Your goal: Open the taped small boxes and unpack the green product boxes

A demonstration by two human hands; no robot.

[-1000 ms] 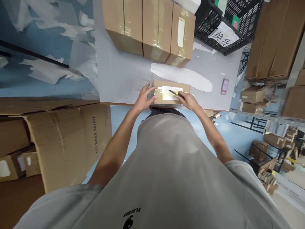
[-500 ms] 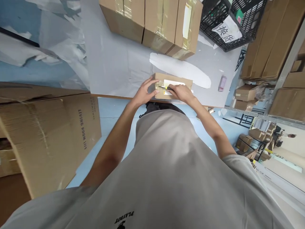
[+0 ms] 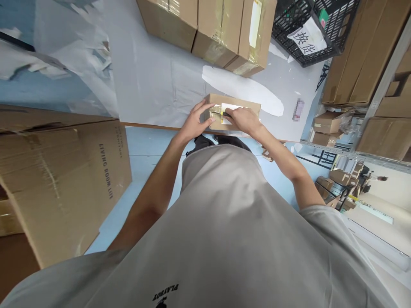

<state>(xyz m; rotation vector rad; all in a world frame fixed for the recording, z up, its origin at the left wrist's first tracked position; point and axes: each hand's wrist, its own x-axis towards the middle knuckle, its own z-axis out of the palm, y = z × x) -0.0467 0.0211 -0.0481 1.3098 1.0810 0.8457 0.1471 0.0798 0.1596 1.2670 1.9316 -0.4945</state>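
A small cardboard box (image 3: 236,100) with a white label (image 3: 231,105) and clear tape lies at the near edge of the table. My left hand (image 3: 196,120) grips its left end, thumb along the near side and fingers over the far side. In my right hand (image 3: 243,119) is a black and yellow utility knife (image 3: 225,114), held low over the box top and pointing left at the taped part. The blade itself is hard to make out. A dark line or gap shows in the tape between the hands.
Large taped cartons (image 3: 218,38) stand at the table's far side. Right of them is a black plastic crate (image 3: 316,32) with a handwritten paper sign. A big carton (image 3: 70,179) stands on the left. Shelving with boxes (image 3: 383,137) is on the right. White paper (image 3: 240,87) lies beyond the small box.
My right hand and the knife have shifted slightly, and the knife now shows less beyond the fingers. A dark line shows in the tape. My left hand keeps its hold; the view has shifted a little.
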